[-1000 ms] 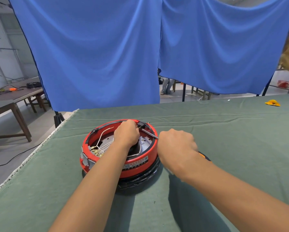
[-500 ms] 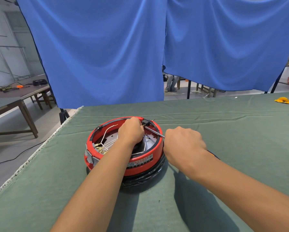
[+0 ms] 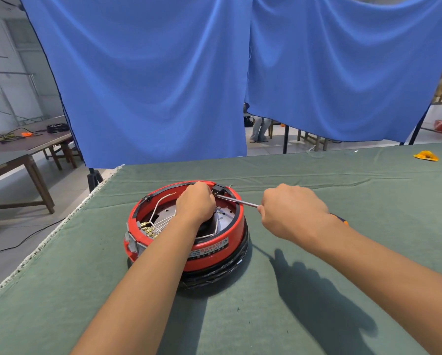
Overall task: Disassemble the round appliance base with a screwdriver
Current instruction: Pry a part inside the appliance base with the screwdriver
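I see the red appliance base (image 3: 209,254) open-side up on the green table cloth (image 3: 343,190), left of centre. Inside: bent wires (image 3: 161,201), brass terminals (image 3: 148,230), perforated metal plate (image 3: 225,216). Left hand (image 3: 195,203) reaches into it, curled; what it grips is hidden. Right hand (image 3: 291,211) clenches the screwdriver (image 3: 236,201), tip at the far inner rim.

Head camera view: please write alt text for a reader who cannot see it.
A person's right hand holds a screwdriver with its tip inside the far rim of a round red appliance base, while the left hand reaches into the open base. The base sits on a green table cover, with blue curtains behind.
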Available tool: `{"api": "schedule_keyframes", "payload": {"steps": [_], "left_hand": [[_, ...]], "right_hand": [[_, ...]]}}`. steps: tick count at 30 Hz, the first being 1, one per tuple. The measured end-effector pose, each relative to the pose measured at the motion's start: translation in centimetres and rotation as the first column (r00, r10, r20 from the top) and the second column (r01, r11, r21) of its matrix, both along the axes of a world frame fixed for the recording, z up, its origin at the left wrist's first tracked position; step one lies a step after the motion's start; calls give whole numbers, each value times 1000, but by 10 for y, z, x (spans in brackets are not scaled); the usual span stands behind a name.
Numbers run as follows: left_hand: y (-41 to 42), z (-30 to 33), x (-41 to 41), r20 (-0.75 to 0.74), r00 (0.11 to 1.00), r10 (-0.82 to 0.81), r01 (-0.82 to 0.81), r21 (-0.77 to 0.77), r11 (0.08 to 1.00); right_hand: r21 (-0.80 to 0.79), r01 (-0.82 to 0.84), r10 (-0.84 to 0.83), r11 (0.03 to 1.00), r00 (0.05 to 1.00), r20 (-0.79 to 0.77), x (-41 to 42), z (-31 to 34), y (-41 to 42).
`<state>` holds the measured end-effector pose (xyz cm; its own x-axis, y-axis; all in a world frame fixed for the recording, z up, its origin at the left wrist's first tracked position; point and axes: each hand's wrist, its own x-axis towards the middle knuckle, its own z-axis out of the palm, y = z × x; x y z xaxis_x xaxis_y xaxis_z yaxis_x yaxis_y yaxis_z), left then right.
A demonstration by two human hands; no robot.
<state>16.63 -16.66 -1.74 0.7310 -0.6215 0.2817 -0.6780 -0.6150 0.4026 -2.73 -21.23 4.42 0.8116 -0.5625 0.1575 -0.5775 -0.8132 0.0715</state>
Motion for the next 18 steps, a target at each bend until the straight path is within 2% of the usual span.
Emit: {"api": "schedule_keyframes", "payload": {"steps": [18], "left_hand": [[-1, -1, 1, -11, 1000, -8, 8, -8, 1000]], "right_hand": [[57, 78, -79, 995, 997, 16, 3, -2, 42]]}}
